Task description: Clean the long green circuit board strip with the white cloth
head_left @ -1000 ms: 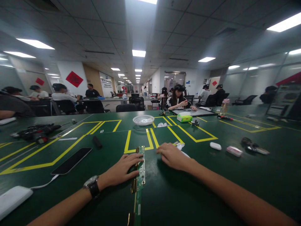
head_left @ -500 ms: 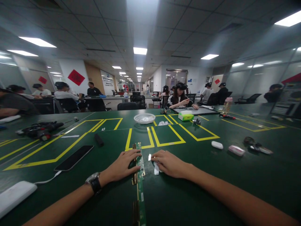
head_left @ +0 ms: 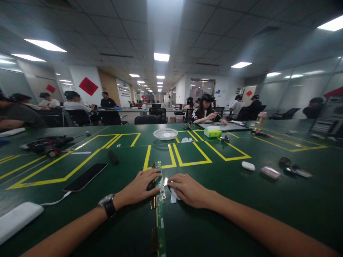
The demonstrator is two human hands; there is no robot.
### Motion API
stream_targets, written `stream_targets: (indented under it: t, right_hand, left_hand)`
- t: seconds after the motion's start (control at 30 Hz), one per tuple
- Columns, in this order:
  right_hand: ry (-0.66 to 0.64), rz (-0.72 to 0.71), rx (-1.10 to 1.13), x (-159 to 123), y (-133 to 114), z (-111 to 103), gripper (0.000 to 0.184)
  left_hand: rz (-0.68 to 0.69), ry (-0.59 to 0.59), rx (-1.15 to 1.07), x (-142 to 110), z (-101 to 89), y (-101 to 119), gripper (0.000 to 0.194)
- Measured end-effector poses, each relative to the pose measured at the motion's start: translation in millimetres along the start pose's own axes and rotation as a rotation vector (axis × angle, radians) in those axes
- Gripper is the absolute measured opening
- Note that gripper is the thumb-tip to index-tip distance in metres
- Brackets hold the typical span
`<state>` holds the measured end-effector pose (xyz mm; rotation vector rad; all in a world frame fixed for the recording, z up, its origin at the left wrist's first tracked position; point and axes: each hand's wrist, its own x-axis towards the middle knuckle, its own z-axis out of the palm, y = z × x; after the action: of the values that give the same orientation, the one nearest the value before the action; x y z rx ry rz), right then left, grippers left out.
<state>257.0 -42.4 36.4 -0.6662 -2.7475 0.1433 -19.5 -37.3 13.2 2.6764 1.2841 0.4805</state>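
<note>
A long, narrow green circuit board (head_left: 161, 223) with copper-coloured flex strips along its left side lies lengthwise on the table in front of me. My left hand (head_left: 142, 184) holds it down, thumb and fingertips pressed on its upper part. Just right of the board, my right hand (head_left: 189, 190) pinches a small shiny white piece (head_left: 165, 181), whose exact kind I cannot make out. A crumpled white tissue (head_left: 173, 197) sticks out from under the right hand's fingers.
On the green table, a phone (head_left: 86, 177) is cabled to a white power bank (head_left: 18, 219) at left. A white basket (head_left: 165, 134) and a tissue pack (head_left: 213, 132) stand farther back. A white case (head_left: 248, 166) lies at right. A person (head_left: 206, 110) sits opposite.
My right hand has moved left with the small white piece, bringing it closer to the circuit board. The tissue has shifted slightly left too. My left hand stays on the board.
</note>
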Motion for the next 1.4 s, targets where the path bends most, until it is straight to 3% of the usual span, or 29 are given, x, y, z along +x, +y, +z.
stream_targets:
  t: [0.47,0.83,1.07,1.23,1.4]
  right_hand:
    - [-0.055,-0.147,0.172,6,14,-7,0.039]
    - [-0.075,-0.159,0.252,7,19,-6,0.047]
    - [-0.062,-0.180,0.181,11,18,-13,0.044]
    - [0.009,-0.214,0.184,21,14,-1,0.048]
    - [-0.048,-0.323,0.229,26,10,7,0.050]
  left_hand:
    - [0.005,-0.087,-0.056,-2,-8.0,4,0.052]
    - [0.007,-0.089,-0.076,-2,-6.4,1,0.052]
    - [0.038,-0.054,-0.101,-2,-3.4,-1,0.059]
    - [0.040,-0.056,-0.167,-4,-3.8,1,0.071]
    - [0.013,-0.026,-0.178,-5,-1.7,-1,0.071]
